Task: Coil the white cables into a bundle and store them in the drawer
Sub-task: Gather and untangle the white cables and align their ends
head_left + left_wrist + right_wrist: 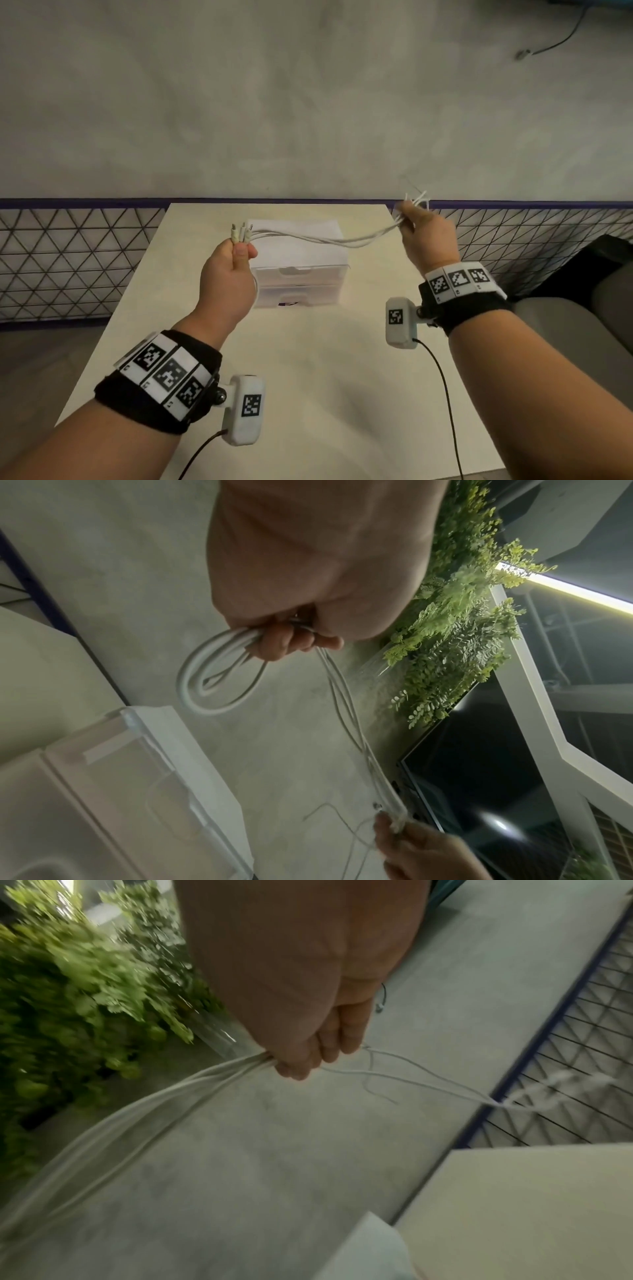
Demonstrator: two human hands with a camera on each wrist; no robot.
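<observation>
Several white cables point(318, 239) stretch in a sagging line between my two hands, above the drawer unit. My left hand point(233, 260) grips one end with the plugs point(241, 233) sticking up; the left wrist view shows a small loop of the cables point(219, 680) hanging under its curled fingers point(284, 642). My right hand point(424, 226) grips the other end, raised at the table's far right corner, with loose ends of the cables point(428, 1081) trailing past its fingers point(329, 1045). The white drawer unit point(298, 274) stands mid-table, both drawers shut.
The cream table point(308, 377) runs from me to a purple-edged wire mesh fence point(68, 257). A grey concrete floor lies beyond. A dark seat point(582, 291) stands at the right. Green plants point(455, 642) and a dark screen point(479, 777) appear in the left wrist view.
</observation>
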